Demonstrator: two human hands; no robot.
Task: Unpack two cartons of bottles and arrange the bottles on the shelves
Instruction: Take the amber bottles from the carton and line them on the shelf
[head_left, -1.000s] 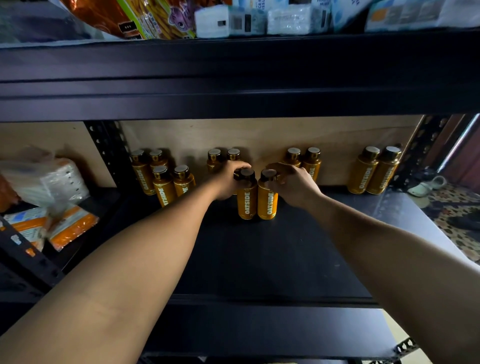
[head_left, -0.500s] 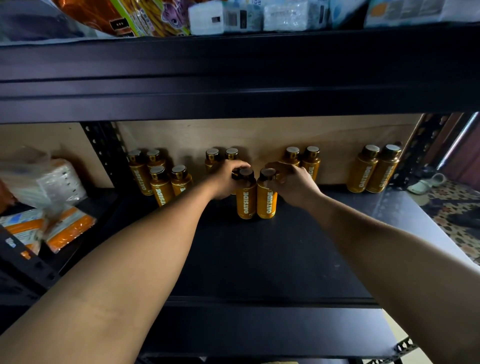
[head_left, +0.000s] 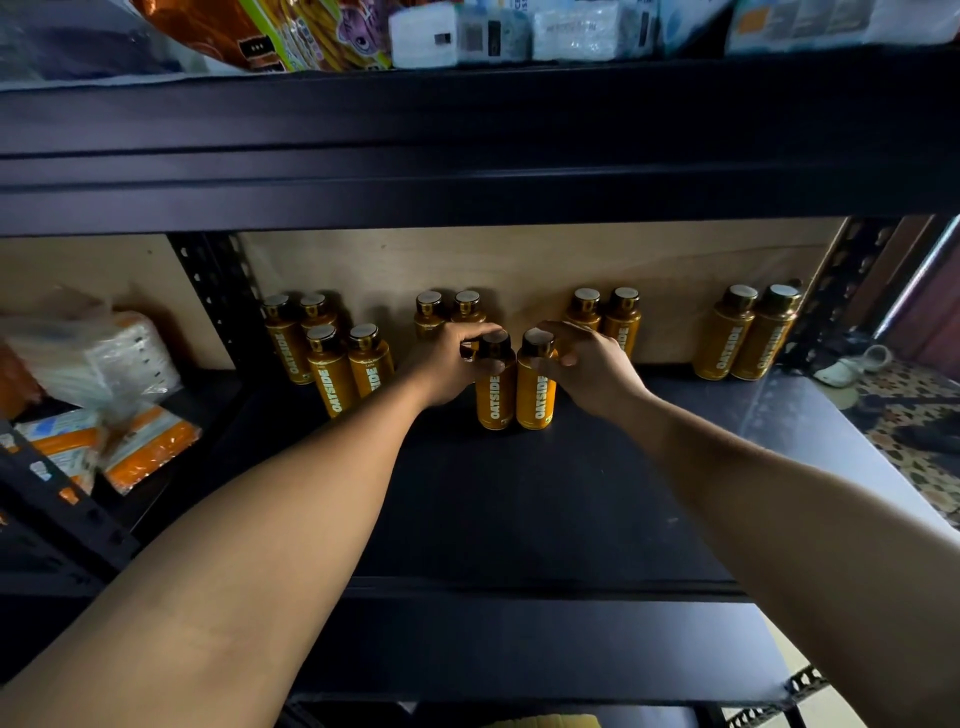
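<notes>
Here, left hand (head_left: 445, 365) grip clamps left OATSIDE bottle (head_left: 494, 395); right hand (head_left: 589, 368) grip clamps right OATSIDE bottle (head_left: 536, 397).

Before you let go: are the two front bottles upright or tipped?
Upright. Left bottle and right bottle stand base-down on the shelf, caps up, gripped by left hand and right hand.

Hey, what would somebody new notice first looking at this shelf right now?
At the middle of the shelf, the left hand grips the left bottle and the right hand grips the right bottle, side by side. Behind them, matching orange bottles stand in pairs along the wooden back panel.
</notes>
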